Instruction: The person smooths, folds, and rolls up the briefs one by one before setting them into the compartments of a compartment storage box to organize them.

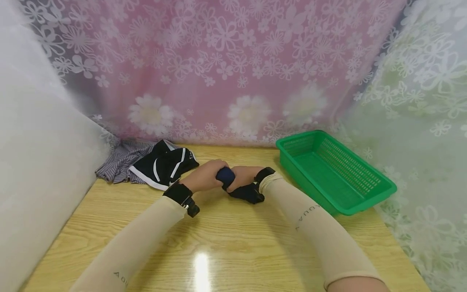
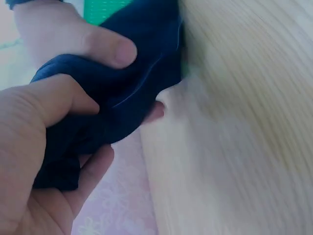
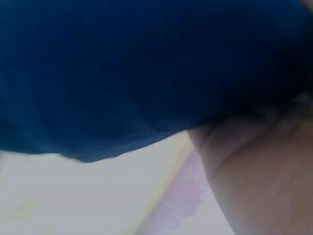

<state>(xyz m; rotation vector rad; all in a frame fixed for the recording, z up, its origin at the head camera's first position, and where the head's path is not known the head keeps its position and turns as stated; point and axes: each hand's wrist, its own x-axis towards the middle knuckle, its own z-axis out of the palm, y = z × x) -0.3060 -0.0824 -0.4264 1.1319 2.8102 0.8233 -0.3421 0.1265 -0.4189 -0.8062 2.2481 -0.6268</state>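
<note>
A dark navy cloth garment (image 1: 225,176) is bunched between my two hands above the middle of the table. My left hand (image 1: 205,177) grips one end, its thumb lying over the fabric and its fingers beneath, as the left wrist view shows. My right hand (image 1: 246,175) holds the cloth close beside it, thumb on top, and a dark loose part (image 1: 249,194) hangs below that wrist. In the left wrist view a pale seam line runs along the navy fabric (image 2: 142,63). Navy cloth (image 3: 98,73) fills most of the right wrist view.
At the back left lies a black garment (image 1: 171,164) with white trim, overlapping a grey striped garment (image 1: 116,162). A green plastic basket (image 1: 310,184) stands on the right of the wooden table (image 1: 226,243). Floral curtains (image 1: 240,73) enclose the back and right side.
</note>
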